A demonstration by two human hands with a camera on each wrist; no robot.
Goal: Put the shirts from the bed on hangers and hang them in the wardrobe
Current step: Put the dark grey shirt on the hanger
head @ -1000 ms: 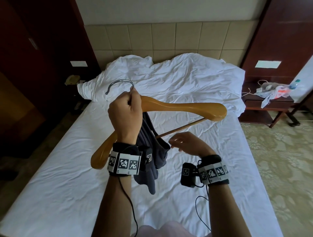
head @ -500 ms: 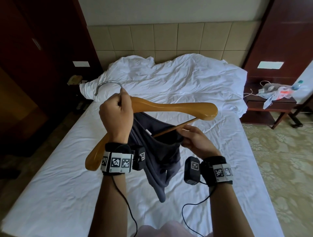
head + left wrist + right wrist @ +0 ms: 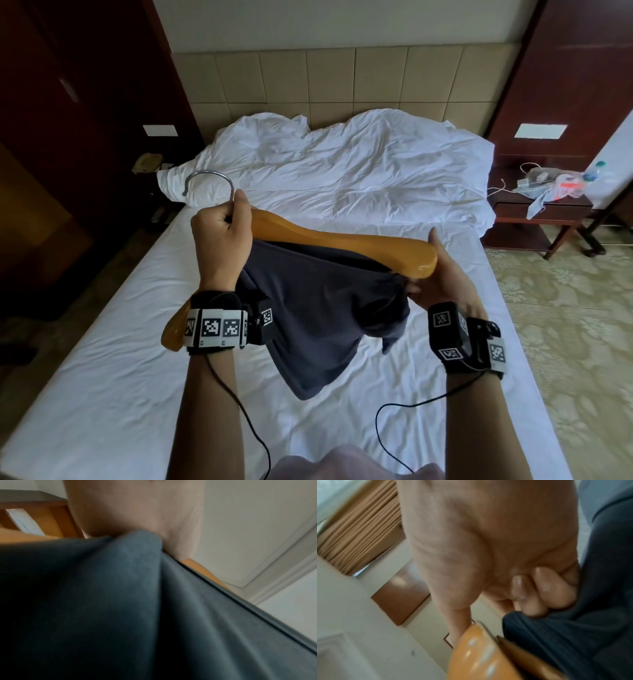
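A: When I search for writing or a brand, I find nothing that can be read. The bands on both wrists carry only black-and-white square code patterns, and no label shows on the shirt [image 3: 308, 308].

B: How does the shirt look?

A: It is dark navy, plain, of soft cloth with some folds. It hangs under the wooden hanger [image 3: 342, 245], above the white sheet of the bed [image 3: 102, 394], and its lowest corner points down to the sheet. I cannot tell whether it touches the sheet.

B: And the hanger?

A: It is glossy, honey-coloured wood with a silver metal hook [image 3: 209, 178]. It is held tilted, the right end higher.

B: What do the hands do?

A: The left hand [image 3: 221, 240] is closed in a fist around the middle of the hanger, just under the hook. The right hand [image 3: 445, 274] is at the right end of the hanger; in the right wrist view its fingers [image 3: 553, 588] are curled and pinch the bunched dark cloth beside the rounded end of the wood.

B: Anything else near?

A: A crumpled white duvet [image 3: 342, 164] lies at the head of the bed, and a dark nightstand [image 3: 541, 212] with plastic bags stands at the right.
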